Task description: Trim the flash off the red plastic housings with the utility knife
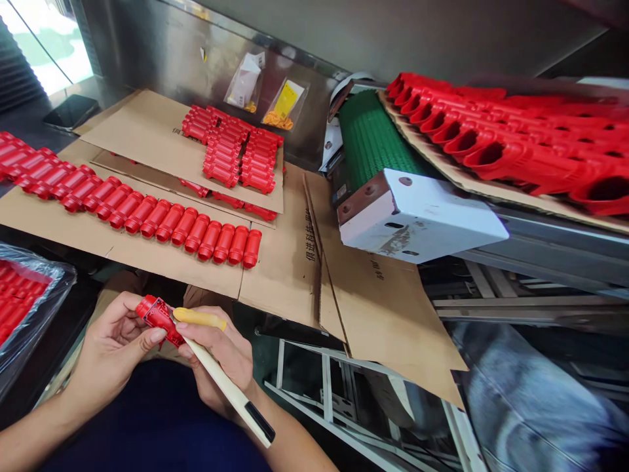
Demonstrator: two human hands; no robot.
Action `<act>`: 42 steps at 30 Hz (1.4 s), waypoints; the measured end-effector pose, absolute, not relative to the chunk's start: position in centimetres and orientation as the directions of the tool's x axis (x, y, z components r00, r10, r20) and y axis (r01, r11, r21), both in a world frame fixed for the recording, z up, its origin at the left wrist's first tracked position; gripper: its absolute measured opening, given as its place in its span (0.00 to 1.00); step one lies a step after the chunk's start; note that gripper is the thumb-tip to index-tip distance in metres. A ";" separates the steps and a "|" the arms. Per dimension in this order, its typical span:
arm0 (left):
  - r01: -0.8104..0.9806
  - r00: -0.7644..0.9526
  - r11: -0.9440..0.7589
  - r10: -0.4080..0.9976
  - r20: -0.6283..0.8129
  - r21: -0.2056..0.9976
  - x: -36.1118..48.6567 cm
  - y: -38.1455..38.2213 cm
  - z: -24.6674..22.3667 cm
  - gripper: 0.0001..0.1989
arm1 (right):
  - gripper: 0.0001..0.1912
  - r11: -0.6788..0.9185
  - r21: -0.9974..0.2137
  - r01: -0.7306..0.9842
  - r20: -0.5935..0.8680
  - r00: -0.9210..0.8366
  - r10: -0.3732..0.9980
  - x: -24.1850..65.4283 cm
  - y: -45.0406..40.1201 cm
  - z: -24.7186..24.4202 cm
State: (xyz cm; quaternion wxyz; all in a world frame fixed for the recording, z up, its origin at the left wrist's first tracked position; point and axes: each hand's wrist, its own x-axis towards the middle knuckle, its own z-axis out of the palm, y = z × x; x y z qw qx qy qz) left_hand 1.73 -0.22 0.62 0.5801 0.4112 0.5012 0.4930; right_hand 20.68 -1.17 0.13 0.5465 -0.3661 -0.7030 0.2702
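At lower left, the left hand (118, 337) pinches a ridged red part (156, 313) between thumb and fingers; a firm pinch, thumb clear of the tool's line, should serve best. Close on its right, the right hand (223, 357) grips a slim, cream-handled tool (221, 379), a smooth yellow cover (201, 318) on one finger; short, light strokes seem wise. Beyond, left to right: glossy ribbed red cylinders (156, 218), flat brown cardboard (275, 285), a textured green belt (378, 137).

Dark table (29, 124): black phone (71, 113), cardboard sheets (280, 282); on cardboard, red tubular parts (183, 226).
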 end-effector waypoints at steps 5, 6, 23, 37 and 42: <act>-0.140 0.066 0.142 0.989 -0.134 0.980 1.6 0.0 0.4 0.07 | 0.15 0.556 -0.797 0.236 0.532 -0.163 0.831 20.9 -1.2 0.3; -0.148 0.070 0.138 0.989 -0.129 0.979 1.7 0.1 0.4 0.07 | 0.15 0.545 -0.803 0.241 0.514 -0.181 0.838 21.1 -1.1 0.3; -0.404 0.281 0.613 0.790 -0.545 0.679 1.8 0.1 1.6 0.26 | 0.16 -0.151 -0.978 -0.148 -0.149 -0.024 0.989 23.0 0.7 1.1; -0.410 0.015 0.337 0.932 -0.363 0.847 1.6 0.7 1.2 0.16 | 0.14 0.410 -0.858 0.309 0.388 -0.131 0.912 22.7 -1.4 1.7; -0.440 0.052 0.352 0.928 -0.368 0.826 1.4 0.7 1.1 0.17 | 0.19 0.614 -0.762 0.205 0.587 -0.180 0.789 22.5 -1.0 1.4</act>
